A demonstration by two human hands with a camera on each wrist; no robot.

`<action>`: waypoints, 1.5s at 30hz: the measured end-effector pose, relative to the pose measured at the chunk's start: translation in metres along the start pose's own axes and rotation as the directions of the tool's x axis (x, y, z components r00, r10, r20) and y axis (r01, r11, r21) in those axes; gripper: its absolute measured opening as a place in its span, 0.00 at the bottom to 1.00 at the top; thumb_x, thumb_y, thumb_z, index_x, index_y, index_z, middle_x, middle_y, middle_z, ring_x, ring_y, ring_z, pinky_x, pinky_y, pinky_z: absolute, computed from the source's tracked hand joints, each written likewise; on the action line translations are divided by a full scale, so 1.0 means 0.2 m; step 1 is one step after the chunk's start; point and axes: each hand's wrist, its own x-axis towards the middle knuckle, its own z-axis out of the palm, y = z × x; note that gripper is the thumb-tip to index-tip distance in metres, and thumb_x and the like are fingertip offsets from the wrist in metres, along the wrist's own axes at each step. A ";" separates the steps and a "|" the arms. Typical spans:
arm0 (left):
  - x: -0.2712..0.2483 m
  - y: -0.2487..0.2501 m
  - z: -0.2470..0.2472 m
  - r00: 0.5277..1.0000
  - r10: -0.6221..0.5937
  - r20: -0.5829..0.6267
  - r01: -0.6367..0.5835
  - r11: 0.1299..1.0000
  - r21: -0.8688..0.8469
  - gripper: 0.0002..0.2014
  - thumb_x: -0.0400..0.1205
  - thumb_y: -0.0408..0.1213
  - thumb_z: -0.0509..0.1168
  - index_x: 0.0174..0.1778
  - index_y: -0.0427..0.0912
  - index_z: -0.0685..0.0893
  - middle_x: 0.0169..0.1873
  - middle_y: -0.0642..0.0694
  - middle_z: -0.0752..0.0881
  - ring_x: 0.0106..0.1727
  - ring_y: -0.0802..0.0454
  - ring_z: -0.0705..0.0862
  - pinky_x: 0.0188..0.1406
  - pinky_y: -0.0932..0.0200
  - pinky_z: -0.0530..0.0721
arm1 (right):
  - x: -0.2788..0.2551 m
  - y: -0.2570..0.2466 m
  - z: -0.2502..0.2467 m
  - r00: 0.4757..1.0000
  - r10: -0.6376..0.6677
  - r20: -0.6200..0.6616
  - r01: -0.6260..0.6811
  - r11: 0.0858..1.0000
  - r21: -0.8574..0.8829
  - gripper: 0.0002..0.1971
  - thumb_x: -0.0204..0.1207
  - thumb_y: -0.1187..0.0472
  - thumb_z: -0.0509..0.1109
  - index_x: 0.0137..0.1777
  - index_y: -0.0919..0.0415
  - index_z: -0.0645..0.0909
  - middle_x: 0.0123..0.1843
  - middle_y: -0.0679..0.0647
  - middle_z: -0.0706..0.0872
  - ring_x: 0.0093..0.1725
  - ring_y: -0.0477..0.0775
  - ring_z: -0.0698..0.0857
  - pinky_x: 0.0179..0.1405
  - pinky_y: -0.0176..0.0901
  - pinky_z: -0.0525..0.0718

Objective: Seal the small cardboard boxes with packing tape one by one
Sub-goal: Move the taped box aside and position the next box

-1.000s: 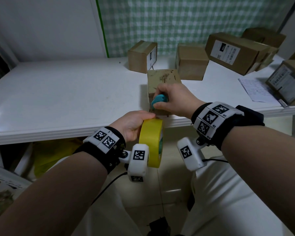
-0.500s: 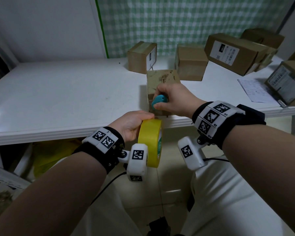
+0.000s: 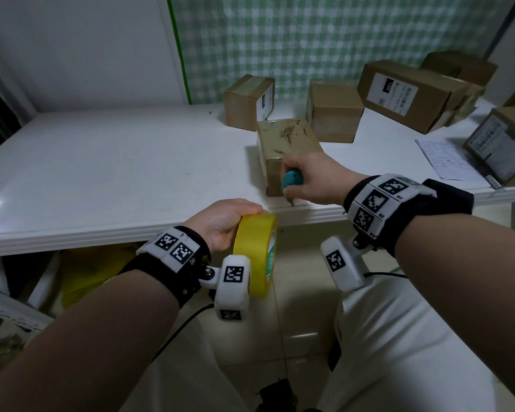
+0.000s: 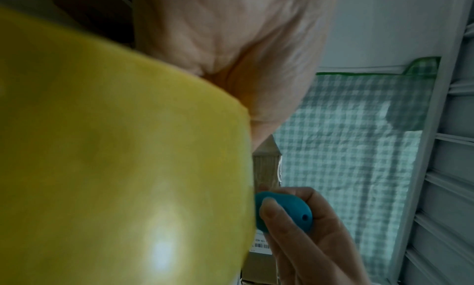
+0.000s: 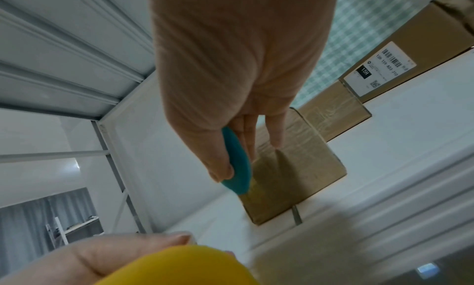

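A small taped cardboard box [image 3: 286, 144] stands at the front edge of the white table [image 3: 101, 173]. My right hand [image 3: 306, 179] grips a teal cutter [image 3: 292, 181] against the box's near face, its tip pointing down at the table edge. The cutter [image 5: 236, 161] shows under my thumb in the right wrist view, with two fingers resting on the box [image 5: 295, 167]. My left hand [image 3: 223, 224] holds a yellow tape roll [image 3: 256, 254] just below the table edge. The roll [image 4: 115, 167] fills the left wrist view, next to the cutter [image 4: 284, 210].
Several more cardboard boxes stand behind and to the right: one [image 3: 247, 102] at the back centre, one [image 3: 333, 111] beside it, a labelled one [image 3: 405, 96] leaning further right. A printed sheet [image 3: 446, 157] lies near the right edge. The table's left half is bare.
My right hand with the cutter has slid down the box's near face towards the table edge. The left hand and roll have hardly moved.
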 end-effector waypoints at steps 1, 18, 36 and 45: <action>0.00 -0.01 -0.01 1.000 0.000 -0.002 0.000 1.000 0.004 0.06 0.83 0.31 0.62 0.45 0.36 0.83 0.40 0.39 0.87 0.38 0.48 0.85 0.45 0.52 0.85 | 0.00 0.00 0.00 1.000 0.017 -0.004 -0.017 0.999 0.029 0.08 0.73 0.62 0.73 0.44 0.56 0.75 0.42 0.51 0.79 0.44 0.53 0.78 0.33 0.39 0.73; -0.20 0.17 -0.03 0.953 0.300 0.046 -0.303 0.946 0.114 0.09 0.81 0.26 0.61 0.39 0.45 0.78 0.33 0.47 0.81 0.33 0.53 0.79 0.32 0.60 0.78 | -0.02 -0.20 -0.01 0.997 0.067 0.036 -0.073 0.714 0.697 0.15 0.68 0.74 0.76 0.36 0.57 0.75 0.32 0.53 0.76 0.22 0.40 0.74 0.17 0.27 0.71; -0.28 0.24 -0.04 0.886 0.464 -0.018 -0.439 0.850 0.290 0.14 0.85 0.31 0.61 0.63 0.49 0.79 0.63 0.43 0.77 0.48 0.54 0.81 0.36 0.65 0.85 | -0.02 -0.23 -0.07 0.986 0.076 -0.149 0.056 0.692 0.719 0.12 0.72 0.72 0.74 0.40 0.54 0.79 0.33 0.55 0.85 0.26 0.40 0.82 0.21 0.26 0.73; -0.26 0.25 -0.03 0.900 0.435 -0.029 -0.408 0.863 0.297 0.09 0.85 0.32 0.60 0.55 0.46 0.83 0.48 0.49 0.84 0.44 0.56 0.83 0.39 0.64 0.84 | 0.04 -0.19 -0.05 0.970 0.011 -0.242 0.130 0.820 0.558 0.10 0.65 0.62 0.82 0.35 0.47 0.85 0.36 0.44 0.85 0.38 0.41 0.84 0.43 0.40 0.84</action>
